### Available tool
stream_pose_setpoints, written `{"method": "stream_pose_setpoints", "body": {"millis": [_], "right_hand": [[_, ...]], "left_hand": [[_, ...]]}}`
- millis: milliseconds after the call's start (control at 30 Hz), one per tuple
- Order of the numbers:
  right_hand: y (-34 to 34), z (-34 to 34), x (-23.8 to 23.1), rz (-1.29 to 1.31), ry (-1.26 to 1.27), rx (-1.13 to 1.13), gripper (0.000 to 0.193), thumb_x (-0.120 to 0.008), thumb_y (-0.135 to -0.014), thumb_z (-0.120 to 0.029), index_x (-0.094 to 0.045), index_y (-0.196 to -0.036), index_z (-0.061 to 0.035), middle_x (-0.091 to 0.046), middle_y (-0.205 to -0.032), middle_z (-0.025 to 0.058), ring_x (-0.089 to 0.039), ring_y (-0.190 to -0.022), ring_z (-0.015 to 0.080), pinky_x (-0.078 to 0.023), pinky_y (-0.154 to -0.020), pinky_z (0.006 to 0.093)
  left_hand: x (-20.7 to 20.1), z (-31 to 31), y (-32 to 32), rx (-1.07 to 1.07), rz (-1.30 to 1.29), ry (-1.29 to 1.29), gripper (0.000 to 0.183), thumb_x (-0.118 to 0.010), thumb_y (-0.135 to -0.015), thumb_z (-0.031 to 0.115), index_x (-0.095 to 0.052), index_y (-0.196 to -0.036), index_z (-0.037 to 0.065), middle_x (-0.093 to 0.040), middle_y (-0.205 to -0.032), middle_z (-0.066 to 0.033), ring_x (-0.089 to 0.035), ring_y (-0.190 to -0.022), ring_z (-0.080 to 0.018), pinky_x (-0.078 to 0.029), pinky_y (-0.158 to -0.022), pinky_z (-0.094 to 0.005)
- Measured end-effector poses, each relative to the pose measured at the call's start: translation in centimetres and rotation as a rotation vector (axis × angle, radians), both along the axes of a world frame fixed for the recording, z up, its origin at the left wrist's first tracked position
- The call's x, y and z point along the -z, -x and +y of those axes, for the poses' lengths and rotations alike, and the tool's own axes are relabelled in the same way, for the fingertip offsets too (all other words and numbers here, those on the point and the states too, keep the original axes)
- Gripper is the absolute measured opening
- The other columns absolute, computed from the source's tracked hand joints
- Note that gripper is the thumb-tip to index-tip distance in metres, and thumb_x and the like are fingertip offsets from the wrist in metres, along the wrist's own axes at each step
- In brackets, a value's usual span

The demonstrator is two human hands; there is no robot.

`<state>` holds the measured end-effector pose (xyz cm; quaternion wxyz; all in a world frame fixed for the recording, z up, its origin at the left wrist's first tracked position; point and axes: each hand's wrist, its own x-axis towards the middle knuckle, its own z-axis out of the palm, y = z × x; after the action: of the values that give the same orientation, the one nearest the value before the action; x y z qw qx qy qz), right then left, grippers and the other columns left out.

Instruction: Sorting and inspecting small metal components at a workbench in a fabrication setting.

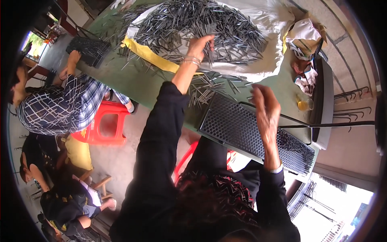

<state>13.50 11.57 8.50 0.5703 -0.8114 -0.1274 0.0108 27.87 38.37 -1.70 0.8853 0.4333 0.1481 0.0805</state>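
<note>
My left hand reaches forward over a crumpled white cloth, my right hand hovers above a black rectangular tray of round holes. Thin, straight grey metallic rods heap on that cloth; my left grips a bunch, and whether my right pinches any, I can't tell.

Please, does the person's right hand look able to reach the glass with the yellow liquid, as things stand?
Probably yes: between the right hand and the glass only green table shows, and the black bar runs below that path in the picture.
</note>
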Motion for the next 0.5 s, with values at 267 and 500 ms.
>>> {"method": "stream_pose_setpoints", "body": {"millis": [267,500], "right_hand": [[-7.4,10.2,6.8,-0.095,0.070,-0.217,0.096,-0.073,-0.076,-0.049,-0.029,-0.136,0.0124,-0.042,-0.133,0.0298,-0.044,-0.124,0.0341,-0.036,-0.103,0.0380],[-5.0,14.8,9.3,-0.177,-0.010,-0.151,0.086,-0.075,-0.073,-0.050,-0.040,-0.122,0.0109,-0.055,-0.110,0.0289,-0.054,-0.103,0.0326,-0.043,-0.089,0.0371]], "left_hand": [[1.1,-4.7,9.7,-0.239,-0.041,-0.559,0.019,-0.066,-0.076,0.016,-0.061,-0.075,-0.002,-0.058,-0.059,-0.0053,-0.052,-0.052,-0.0129,-0.041,-0.049,-0.0294],[6.3,-5.2,12.6,-0.314,-0.080,-0.804,0.026,-0.065,-0.082,0.020,-0.053,-0.090,-0.003,-0.058,-0.071,-0.0098,-0.054,-0.070,-0.0151,-0.047,-0.064,-0.0355]]}}
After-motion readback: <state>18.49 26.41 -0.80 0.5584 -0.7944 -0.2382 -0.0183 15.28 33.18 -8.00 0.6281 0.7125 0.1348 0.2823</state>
